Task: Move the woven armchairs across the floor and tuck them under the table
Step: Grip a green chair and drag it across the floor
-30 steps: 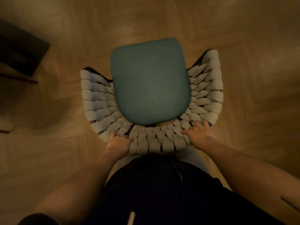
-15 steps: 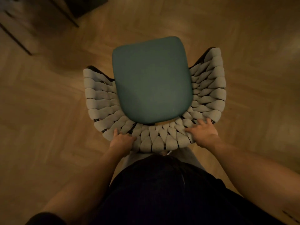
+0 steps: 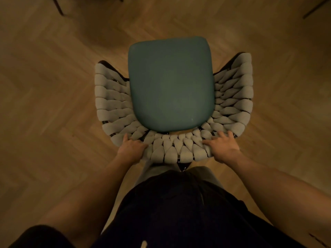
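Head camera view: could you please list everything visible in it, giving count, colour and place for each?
woven armchair: one, pale grey weave on a dark frame, centre, facing away from the person
seat cushion: one, teal, on the armchair
floor: one, light brown herringbone wood, all around
dark furniture legs: a few, top edge left and top right corner; what they belong to cannot be told
left hand: one, grip on the backrest's rear left
right hand: one, grip on the backrest's rear right

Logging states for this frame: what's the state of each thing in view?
Grey woven armchair: upright on herringbone wood floor, held at its backrest.
Teal seat cushion: bare.
Left hand: grips backrest.
Right hand: grips backrest.
Dark furniture legs: far edge, apart from chair.
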`<state>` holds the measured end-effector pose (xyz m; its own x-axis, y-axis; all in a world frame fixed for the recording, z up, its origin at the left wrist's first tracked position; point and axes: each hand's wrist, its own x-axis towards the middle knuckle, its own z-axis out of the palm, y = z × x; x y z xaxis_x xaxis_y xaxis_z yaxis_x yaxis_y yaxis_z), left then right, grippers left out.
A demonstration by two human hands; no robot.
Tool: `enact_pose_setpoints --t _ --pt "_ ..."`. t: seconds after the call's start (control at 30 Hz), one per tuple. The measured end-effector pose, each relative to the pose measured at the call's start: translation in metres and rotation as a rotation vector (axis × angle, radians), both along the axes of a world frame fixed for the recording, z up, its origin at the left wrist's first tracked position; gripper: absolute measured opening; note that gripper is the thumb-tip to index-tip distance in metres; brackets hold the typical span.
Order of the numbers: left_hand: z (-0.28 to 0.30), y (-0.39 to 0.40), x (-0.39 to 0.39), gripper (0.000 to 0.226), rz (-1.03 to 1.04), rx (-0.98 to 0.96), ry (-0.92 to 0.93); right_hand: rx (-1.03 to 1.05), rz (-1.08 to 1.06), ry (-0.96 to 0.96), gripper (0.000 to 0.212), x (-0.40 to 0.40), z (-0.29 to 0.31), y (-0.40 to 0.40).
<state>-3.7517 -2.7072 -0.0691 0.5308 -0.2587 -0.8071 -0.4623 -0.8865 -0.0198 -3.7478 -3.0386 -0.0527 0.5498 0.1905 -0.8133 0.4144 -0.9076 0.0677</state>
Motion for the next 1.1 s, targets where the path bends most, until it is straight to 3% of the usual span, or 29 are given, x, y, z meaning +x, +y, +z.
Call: enact_pose_setpoints --t 0.13,0.23,0.3,0.37,0.43,0.5,0.57,0.63,0.73,0.9,1.1 --pt "0.004 0.007 -0.022 0.06 0.145 -0.065 -0.15 0.099 -0.078 -0.068 0.079 -0.007 0.002 -0.005" --pt "0.015 0.005 -0.043 0.068 0.527 -0.2 -0.331 0.288 -0.328 -0.203 0.091 -0.022 0.012 -0.015" --pt "0.032 -0.001 -0.048 0.076 0.955 -0.314 -0.49 0.469 -0.675 -0.433 0.093 -0.037 0.021 -0.018" --pt "0.039 -0.004 -0.046 0.079 1.422 -0.351 -0.511 0.525 -1.203 -0.575 0.09 -0.047 0.02 -0.018" --pt "0.028 0.0 -0.042 0.064 1.885 -0.537 -0.375 0.546 -1.824 -0.365 0.088 -0.047 0.009 -0.013" --pt "0.008 0.007 -0.042 0.061 2.208 -0.742 -0.095 0.662 -2.189 -0.004 0.066 -0.042 0.001 -0.004" --pt "-0.013 0.012 -0.041 0.066 2.269 -0.796 -0.025 0.734 -2.231 0.081 0.04 -0.034 -0.007 0.002" --pt "-0.013 0.01 -0.033 0.063 2.286 -0.786 -0.064 0.711 -2.211 -0.03 0.029 -0.028 -0.017 0.006" --pt "-0.009 0.004 -0.03 0.056 2.29 -0.77 -0.119 0.643 -2.177 -0.154 0.026 -0.024 -0.022 0.006" --pt "-0.008 0.003 -0.016 0.059 2.303 -0.809 -0.119 0.614 -2.105 -0.167 0.017 -0.001 -0.021 0.003" --pt "-0.002 0.01 0.041 0.053 2.326 -0.822 -0.14 0.641 -2.086 -0.163 0.027 0.061 -0.016 0.012"
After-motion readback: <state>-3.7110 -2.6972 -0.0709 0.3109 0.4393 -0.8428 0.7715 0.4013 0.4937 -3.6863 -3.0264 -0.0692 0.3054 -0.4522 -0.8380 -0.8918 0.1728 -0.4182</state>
